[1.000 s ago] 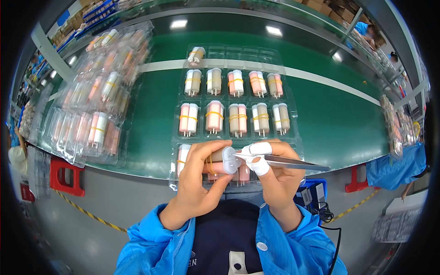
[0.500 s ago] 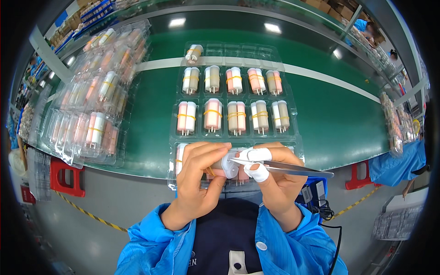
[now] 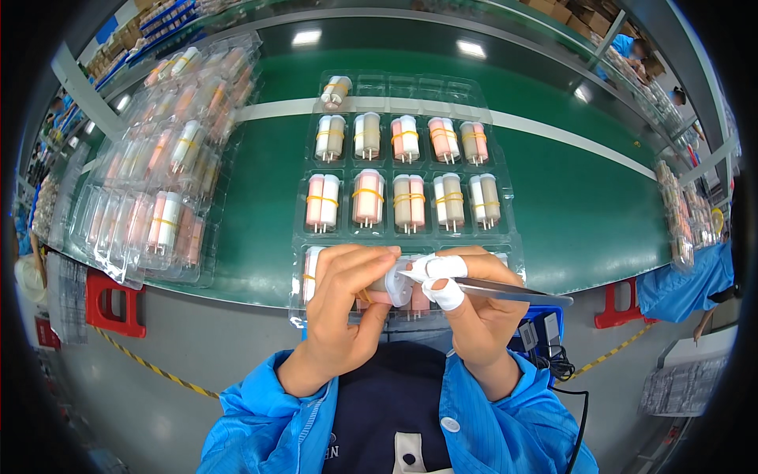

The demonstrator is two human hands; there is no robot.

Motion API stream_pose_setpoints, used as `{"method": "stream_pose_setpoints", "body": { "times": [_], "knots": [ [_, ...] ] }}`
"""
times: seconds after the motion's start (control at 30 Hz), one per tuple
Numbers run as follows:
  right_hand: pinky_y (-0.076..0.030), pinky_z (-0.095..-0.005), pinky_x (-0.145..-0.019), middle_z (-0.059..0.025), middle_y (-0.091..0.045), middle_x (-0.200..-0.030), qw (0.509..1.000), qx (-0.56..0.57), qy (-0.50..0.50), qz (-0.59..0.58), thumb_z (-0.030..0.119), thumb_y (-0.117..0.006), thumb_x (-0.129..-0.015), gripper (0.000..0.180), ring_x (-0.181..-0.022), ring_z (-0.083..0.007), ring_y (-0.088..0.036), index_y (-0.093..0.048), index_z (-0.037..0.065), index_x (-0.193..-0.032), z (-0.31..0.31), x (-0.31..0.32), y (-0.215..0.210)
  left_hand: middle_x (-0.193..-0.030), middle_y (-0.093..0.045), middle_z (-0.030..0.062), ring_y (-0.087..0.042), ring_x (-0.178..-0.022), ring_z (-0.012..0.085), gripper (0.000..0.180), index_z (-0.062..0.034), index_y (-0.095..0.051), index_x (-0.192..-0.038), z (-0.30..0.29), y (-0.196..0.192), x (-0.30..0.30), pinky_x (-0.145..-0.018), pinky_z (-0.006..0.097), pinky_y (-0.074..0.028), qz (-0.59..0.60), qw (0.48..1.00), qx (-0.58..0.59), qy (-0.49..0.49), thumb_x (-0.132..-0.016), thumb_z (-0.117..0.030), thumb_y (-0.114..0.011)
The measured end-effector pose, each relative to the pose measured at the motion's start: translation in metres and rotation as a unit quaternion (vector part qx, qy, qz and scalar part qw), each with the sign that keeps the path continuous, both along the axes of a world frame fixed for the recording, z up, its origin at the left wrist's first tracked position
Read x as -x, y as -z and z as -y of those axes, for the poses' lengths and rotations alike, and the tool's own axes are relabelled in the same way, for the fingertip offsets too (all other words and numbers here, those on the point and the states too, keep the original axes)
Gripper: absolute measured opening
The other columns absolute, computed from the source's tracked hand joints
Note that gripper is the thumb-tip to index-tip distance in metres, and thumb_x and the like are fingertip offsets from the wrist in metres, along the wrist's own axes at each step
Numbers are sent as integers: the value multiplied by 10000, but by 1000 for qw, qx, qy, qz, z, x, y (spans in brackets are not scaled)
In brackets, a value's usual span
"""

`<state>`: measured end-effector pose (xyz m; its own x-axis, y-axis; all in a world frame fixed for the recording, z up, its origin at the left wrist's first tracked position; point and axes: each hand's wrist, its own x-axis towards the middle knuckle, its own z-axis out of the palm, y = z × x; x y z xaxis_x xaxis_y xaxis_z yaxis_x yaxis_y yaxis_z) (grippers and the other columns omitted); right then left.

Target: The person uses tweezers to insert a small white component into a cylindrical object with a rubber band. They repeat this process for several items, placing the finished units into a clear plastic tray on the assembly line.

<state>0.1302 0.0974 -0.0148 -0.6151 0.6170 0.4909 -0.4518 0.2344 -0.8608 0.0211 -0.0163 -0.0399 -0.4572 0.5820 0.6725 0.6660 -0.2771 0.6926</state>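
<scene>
My left hand (image 3: 339, 308) is wrapped round a rubber-banded bundle of cylinders, tipped on its side. The bundle's translucent end cap (image 3: 399, 283) faces right. My right hand (image 3: 485, 316) grips metal tweezers (image 3: 513, 291) between thumb and fingers, with white covers on two fingertips. The tweezers' tips are at the cap; whether they pinch anything is too small to tell. Beneath both hands lies a clear plastic tray (image 3: 512, 237) of similar bundles, pink, white and grey-brown, each with a yellow band and metal pins. My hands hide much of its nearest row.
Stacked clear trays of bundles (image 3: 162, 225) stand on the left of the green table (image 3: 584, 213). More trays (image 3: 685, 213) are at the far right. Red stools (image 3: 116, 304) stand by the table, and a blue bin (image 3: 553, 320) with black cables is beside my right arm.
The thumb and finger of my right hand have drawn slightly closer together on the tweezers. My left hand and the bundle stay almost where they were.
</scene>
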Motion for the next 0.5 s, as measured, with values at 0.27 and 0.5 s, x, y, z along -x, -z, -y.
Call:
{"method": "stream_pose_setpoints", "body": {
  "times": [0.27, 0.5],
  "knots": [
    [-514, -272, -664, -156, -667, -899, 1000, 19, -5, -12, -6, -682, -807, 149, -780, -174, -641, -655, -30, -952, 0, -2, 4, -1119, -619, 178, -558, -964, 315, 536, 19, -557, -1130, -1, 1, 3, -764, 338, -471, -20, 1000, -12, 10, -614, 141, -640],
    [-504, -266, -631, -140, -666, -846, 999, -38, 12, 18, -12, -680, -793, 148, -741, -170, -641, -657, -23, -939, -2, 1, -5, -1107, -623, 173, -557, -940, 315, 536, 16, -565, -1127, -2, -2, 5, -777, 350, -460, -30, 1000, -2, 4, -612, 133, -654]
  ]
}}
